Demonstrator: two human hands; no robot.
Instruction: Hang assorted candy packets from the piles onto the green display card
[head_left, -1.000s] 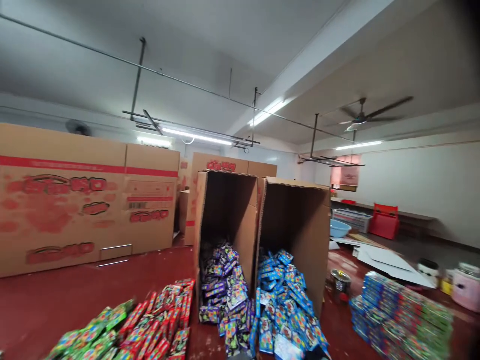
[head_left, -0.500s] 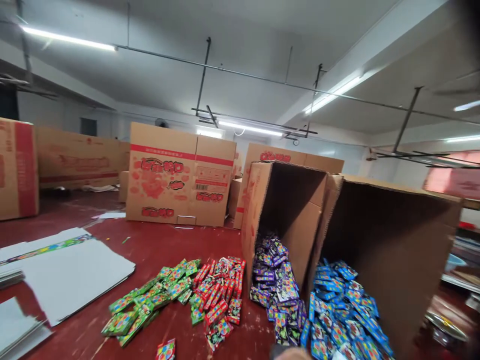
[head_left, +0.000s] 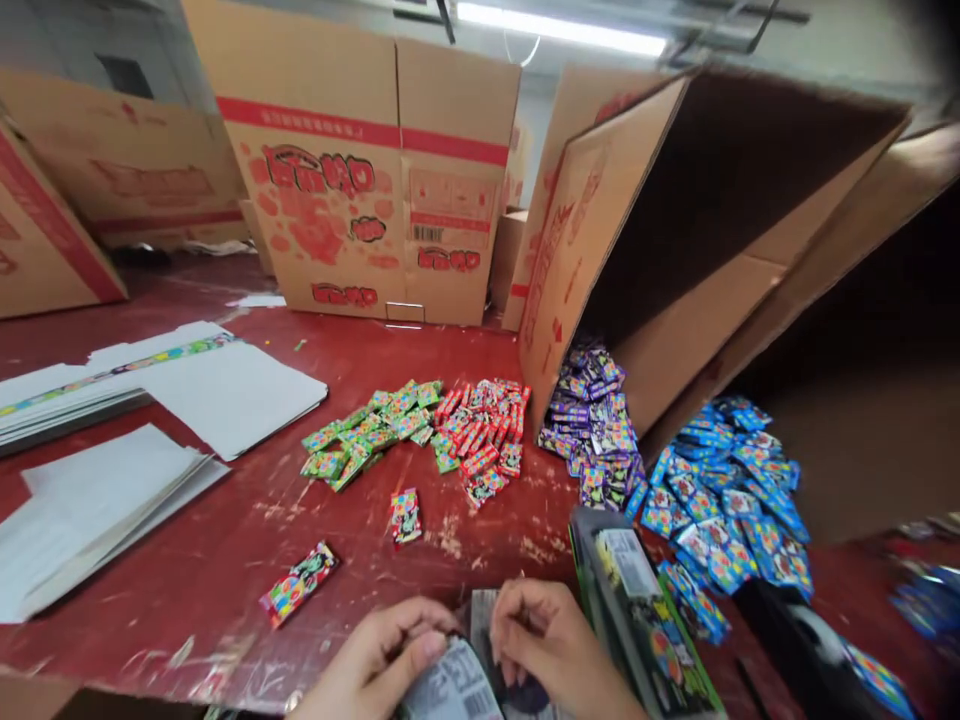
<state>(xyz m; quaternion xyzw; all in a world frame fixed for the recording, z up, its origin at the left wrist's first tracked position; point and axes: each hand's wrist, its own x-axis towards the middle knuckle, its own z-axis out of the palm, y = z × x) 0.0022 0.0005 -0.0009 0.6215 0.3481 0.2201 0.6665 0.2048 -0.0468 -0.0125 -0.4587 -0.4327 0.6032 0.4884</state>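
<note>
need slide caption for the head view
Left hand and right hand handle printed packaging at a red table, purple packets and blue packets beyond

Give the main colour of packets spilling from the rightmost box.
The packets are mainly blue, best seen in the head view.

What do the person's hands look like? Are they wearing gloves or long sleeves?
The left hand and right hand are both bare, with no gloves. I see no rings or bracelets, and no sleeves show before the picture's bottom edge. Tiny marks would be too blurry to tell.
</note>
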